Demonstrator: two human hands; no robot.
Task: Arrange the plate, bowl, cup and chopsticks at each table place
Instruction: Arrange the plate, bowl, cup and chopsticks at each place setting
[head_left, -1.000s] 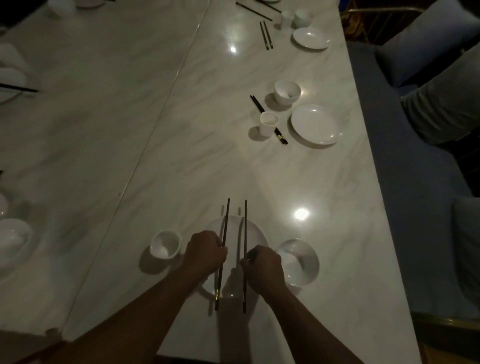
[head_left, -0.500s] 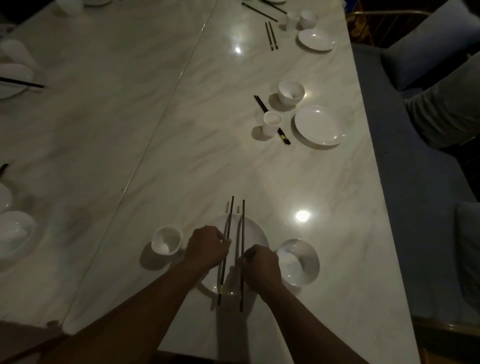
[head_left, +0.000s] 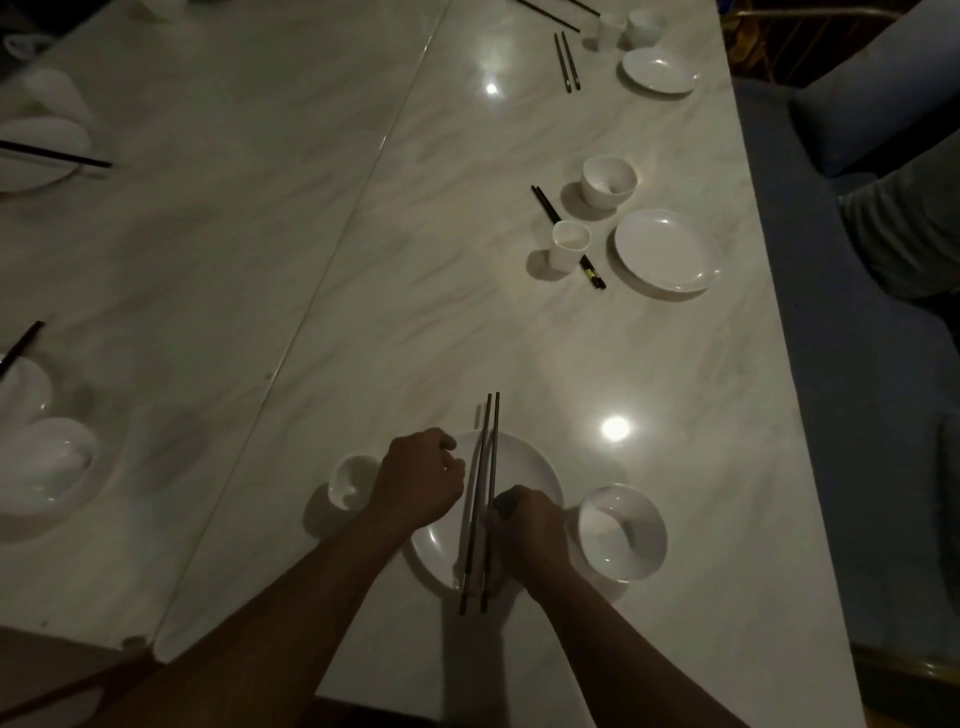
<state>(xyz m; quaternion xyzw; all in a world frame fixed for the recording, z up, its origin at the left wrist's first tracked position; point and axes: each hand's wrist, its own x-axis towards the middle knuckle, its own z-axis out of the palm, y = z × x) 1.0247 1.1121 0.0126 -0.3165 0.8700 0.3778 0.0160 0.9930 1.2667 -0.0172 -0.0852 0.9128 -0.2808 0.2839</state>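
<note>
Two dark chopsticks (head_left: 487, 467) lie side by side across a white plate (head_left: 530, 467) near the table's front edge, their tips pointing away from me. My right hand (head_left: 527, 530) pinches them at mid-length from the right. Just left of them is my left hand (head_left: 421, 483), fingers curled, with a narrow gap to the nearer stick. A small white cup (head_left: 353, 480) stands left of the plate. On the plate's right sits a white bowl (head_left: 622, 532).
Further along the marble table (head_left: 363, 312) stand a place with cup (head_left: 570, 243), bowl (head_left: 609, 181), plate (head_left: 667, 249) and chopsticks (head_left: 592, 270), and another plate (head_left: 660, 70) at the far end. More dishes (head_left: 49, 462) stand at the left. A blue bench (head_left: 841, 415) runs along the right.
The two chopsticks, held apart a second ago, have come together over the plate. My left hand has let go of its stick and sits just beside the pair.
</note>
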